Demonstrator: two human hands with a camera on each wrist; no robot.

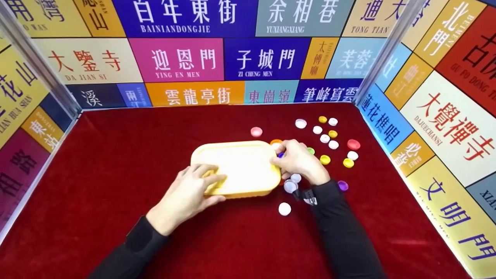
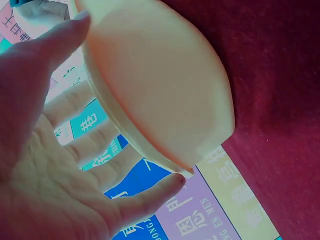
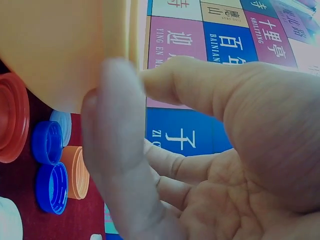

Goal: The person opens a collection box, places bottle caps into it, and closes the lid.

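A pale yellow plastic box with rounded corners and a flat lidded top sits mid-table, between both hands. My left hand holds its near left corner, fingers lying over the top and thumb at the side wall. At the opposite end, my right hand pinches the rim with thumb and index finger, the other fingers loosely bent. In the right wrist view, two blue bottle caps, an orange cap and a red cap lie below the box's wall. A lilac-white cap lies under my right wrist.
Dark red cloth covers the table. Several white, yellow, red and purple caps are scattered at the right, including a red one. A pink cap lies behind the box, a white cap in front. Printed panels wall the table.
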